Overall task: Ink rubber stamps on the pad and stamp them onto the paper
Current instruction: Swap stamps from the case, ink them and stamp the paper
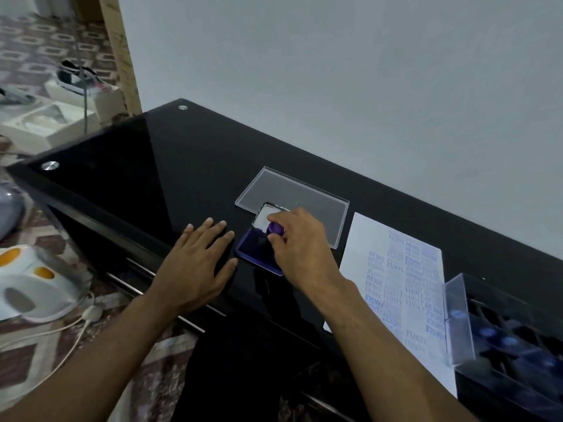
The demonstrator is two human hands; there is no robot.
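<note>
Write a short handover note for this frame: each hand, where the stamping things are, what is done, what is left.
Left hand: flat, open on the black table, beside the ink pad.
Right hand: grips a purple-handled stamp, held down at the open ink pad.
Paper: right of the pad, already carrying many blue impressions.
Stamp box: far right, more stamps inside; clear lid behind the pad.
Left: stamp this one on paper, continue with others.

**Desk layout**

On desk (189, 166): ink pad (254, 249) at centre, lid (292, 196) just behind it, paper (396, 278) to the right, stamp box (511, 354) further right, overlapping paper's near corner.
</note>
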